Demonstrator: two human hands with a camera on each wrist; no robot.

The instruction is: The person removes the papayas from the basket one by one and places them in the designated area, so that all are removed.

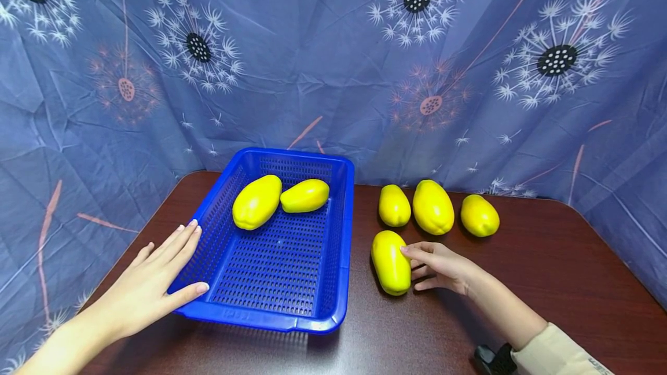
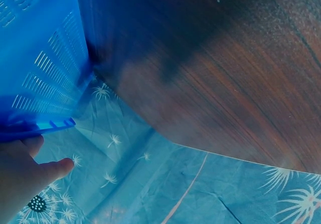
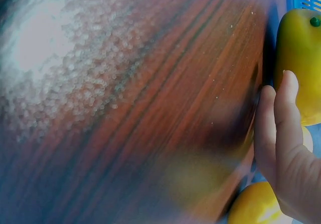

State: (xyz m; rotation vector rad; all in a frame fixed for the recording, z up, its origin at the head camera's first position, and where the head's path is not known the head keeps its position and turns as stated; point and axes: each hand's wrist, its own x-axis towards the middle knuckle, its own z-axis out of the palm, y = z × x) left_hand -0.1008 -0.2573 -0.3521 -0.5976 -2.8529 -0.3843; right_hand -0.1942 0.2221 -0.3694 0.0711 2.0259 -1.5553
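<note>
My left hand [image 1: 151,285] rests on the left rim of a blue plastic basket [image 1: 346,247], its fingers straight and the thumb spread along the front corner. In the left wrist view the basket's slotted side wall [image 2: 47,78] rises beside that hand. Two yellow papayas [image 1: 257,202] lie toward the back inside the basket. On the table right of it is another yellow papaya [image 1: 391,263]. My right hand [image 1: 440,265] is at this papaya's right side, fingertips against it and fingers loosely extended. The right wrist view shows a green stem spot on the papaya [image 3: 301,48].
Behind the right hand, three more yellow papayas [image 1: 433,207] form a row near the back of the dark brown table [image 1: 563,282]. A blue cloth [image 1: 323,57] with dandelion prints hangs behind the table. A small black object [image 1: 492,359] shows by the right sleeve.
</note>
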